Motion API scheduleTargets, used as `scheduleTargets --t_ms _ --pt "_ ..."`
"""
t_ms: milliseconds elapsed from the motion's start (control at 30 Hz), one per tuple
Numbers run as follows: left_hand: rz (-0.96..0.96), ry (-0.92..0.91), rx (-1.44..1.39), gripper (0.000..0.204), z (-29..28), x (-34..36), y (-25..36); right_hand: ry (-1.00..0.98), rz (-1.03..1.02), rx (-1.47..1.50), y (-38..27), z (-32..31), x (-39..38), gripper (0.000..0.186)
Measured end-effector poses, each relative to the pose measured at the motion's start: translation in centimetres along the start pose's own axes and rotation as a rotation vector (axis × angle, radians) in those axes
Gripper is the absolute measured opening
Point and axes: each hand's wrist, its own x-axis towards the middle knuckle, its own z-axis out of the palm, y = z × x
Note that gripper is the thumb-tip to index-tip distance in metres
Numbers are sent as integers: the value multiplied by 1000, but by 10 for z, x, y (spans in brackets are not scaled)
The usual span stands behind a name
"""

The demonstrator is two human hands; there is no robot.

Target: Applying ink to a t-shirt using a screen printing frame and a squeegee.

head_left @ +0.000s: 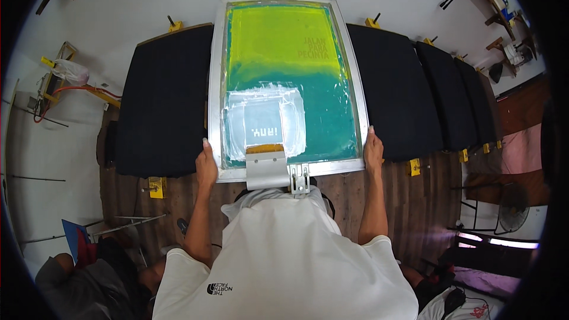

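Note:
A screen-printing frame (341, 168) with metal edges lies in front of me, held near its two near corners. My left hand (205, 169) closes on its left side, the thumb pointing up along the edge. On the opposite side my right hand (373, 155) grips in the same way. Yellow-green ink (267, 32) covers the far part of the green mesh (329, 124). White ink (295, 121) is spread over the near left part. A squeegee (265, 170) with a grey metal holder rests over the near edge, its blade towards the white ink. A metal bracket (300, 179) is fixed beside it.
Black cloth-covered boards stand left (166, 101) and right (394, 95) of the frame, with yellow clamps (156, 188) at their ends. A seated person (98, 284) is at the lower left. A fan (513, 210) stands far right, over a wood-patterned floor (338, 201).

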Motion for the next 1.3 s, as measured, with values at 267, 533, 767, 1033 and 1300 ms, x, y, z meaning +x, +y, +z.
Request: scheduleTargets --t_ms 267,533,767,1033,1300 --pt "22 14 33 82 10 3 -15 -16 23 -7 8 11 -1 72" --pt "-11 42 14 81 15 2 -22 -4 1 -44 10 20 0 71" --pt "-24 21 -8 80 16 -1 -15 23 28 -70 19 23 -1 70" --pt "-4 19 -15 83 18 2 -18 55 4 -77 26 34 -6 70" --pt "32 80 -11 79 29 10 -44 49 -5 -89 29 43 -9 69"
